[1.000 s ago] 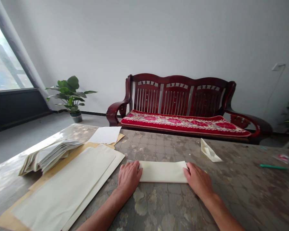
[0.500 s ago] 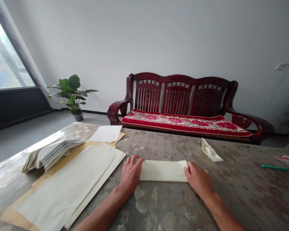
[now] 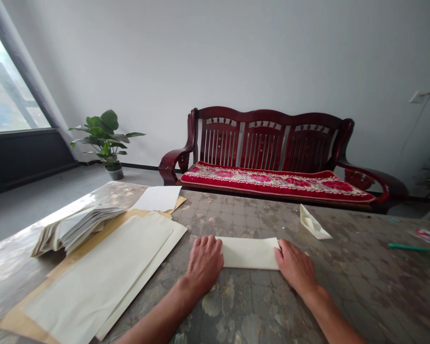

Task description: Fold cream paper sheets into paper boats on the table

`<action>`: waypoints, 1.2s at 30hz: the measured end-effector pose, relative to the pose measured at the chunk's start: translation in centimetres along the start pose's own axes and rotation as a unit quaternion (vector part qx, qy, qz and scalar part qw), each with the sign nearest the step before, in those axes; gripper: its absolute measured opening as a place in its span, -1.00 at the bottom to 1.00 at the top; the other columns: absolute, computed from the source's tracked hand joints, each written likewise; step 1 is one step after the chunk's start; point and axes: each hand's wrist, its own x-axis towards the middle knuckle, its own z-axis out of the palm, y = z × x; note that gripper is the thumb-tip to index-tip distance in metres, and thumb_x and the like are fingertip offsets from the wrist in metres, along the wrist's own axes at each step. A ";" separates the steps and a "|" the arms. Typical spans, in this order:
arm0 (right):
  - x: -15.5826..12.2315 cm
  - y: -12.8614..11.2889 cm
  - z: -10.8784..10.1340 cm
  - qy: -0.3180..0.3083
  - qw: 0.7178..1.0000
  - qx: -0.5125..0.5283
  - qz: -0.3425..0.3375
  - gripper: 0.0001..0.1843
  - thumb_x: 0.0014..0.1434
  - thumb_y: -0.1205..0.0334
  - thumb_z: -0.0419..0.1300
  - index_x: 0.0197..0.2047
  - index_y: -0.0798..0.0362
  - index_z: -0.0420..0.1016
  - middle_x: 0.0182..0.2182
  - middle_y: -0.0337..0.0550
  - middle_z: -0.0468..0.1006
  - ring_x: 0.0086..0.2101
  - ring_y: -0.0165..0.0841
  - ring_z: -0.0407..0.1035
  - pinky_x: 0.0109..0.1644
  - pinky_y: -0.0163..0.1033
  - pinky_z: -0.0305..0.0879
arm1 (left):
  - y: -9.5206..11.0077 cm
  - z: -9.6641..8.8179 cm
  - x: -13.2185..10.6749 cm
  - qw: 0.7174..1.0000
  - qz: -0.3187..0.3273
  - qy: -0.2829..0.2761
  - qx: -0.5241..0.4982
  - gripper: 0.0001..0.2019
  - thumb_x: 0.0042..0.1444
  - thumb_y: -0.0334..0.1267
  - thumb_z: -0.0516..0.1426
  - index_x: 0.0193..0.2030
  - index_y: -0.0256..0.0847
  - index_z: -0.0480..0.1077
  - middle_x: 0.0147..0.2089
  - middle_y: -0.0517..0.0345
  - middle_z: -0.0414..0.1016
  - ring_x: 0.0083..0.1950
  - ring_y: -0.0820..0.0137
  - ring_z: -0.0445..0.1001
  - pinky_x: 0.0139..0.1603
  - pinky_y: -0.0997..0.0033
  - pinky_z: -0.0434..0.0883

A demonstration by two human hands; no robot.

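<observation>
A folded strip of cream paper (image 3: 251, 253) lies on the patterned tabletop in front of me, its long side running left to right. My left hand (image 3: 205, 260) covers the strip's left end, knuckles up and fingers curled together on it. At the right end, my right hand (image 3: 295, 263) pinches the edge between thumb and fingers. What lies under the left palm is hidden. Beyond the right hand sits a folded paper boat (image 3: 313, 224).
Large cream sheets (image 3: 103, 272) lie on brown paper (image 3: 19, 317) at left, beside a fanned paper stack (image 3: 80, 227) and a white sheet (image 3: 158, 198). A green pen-like stick (image 3: 408, 247) lies right. Past the table (image 3: 229, 210) stands a wooden bench (image 3: 261, 138).
My left hand has slid right, farther over the strip's left end, so less of the paper shows. The right hand stays at the right end.
</observation>
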 end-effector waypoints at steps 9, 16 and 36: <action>0.1 0.0 -0.1 -0.013 1.000 0.002 0.004 -0.81 0.35 0.21 -0.04 -0.18 0.02 0.38 -0.16 -0.08 0.58 -0.22 -0.27 0.48 -0.33 -0.26 0.11 | 0.1 1.3 -0.1 1.000 -0.014 -0.009 0.011 -0.78 0.23 -0.45 -0.03 -0.08 -0.19 0.36 -0.02 -0.05 0.39 0.01 0.14 0.31 0.07 0.09 0.24; 0.0 -0.2 -0.3 -0.009 1.000 -0.009 0.002 -0.80 0.35 0.20 -0.04 -0.18 0.03 0.38 -0.17 -0.08 0.57 -0.21 -0.25 0.49 -0.34 -0.25 0.12 | -0.2 1.0 0.3 0.986 0.091 -0.039 -0.137 -0.73 0.24 -0.46 -0.01 0.01 -0.12 0.37 0.08 0.09 0.41 0.14 0.31 0.30 0.15 0.39 0.28; 0.0 -0.2 -0.1 0.002 1.000 -0.028 -0.006 -0.80 0.35 0.23 -0.06 -0.17 0.04 0.37 -0.20 -0.09 0.58 -0.21 -0.22 0.50 -0.32 -0.23 0.15 | 2.8 1.5 0.4 0.993 0.068 -0.078 -0.065 -0.43 0.18 -0.41 -0.04 0.36 -0.25 0.14 0.40 -0.14 0.12 0.41 0.06 0.06 0.39 0.08 0.07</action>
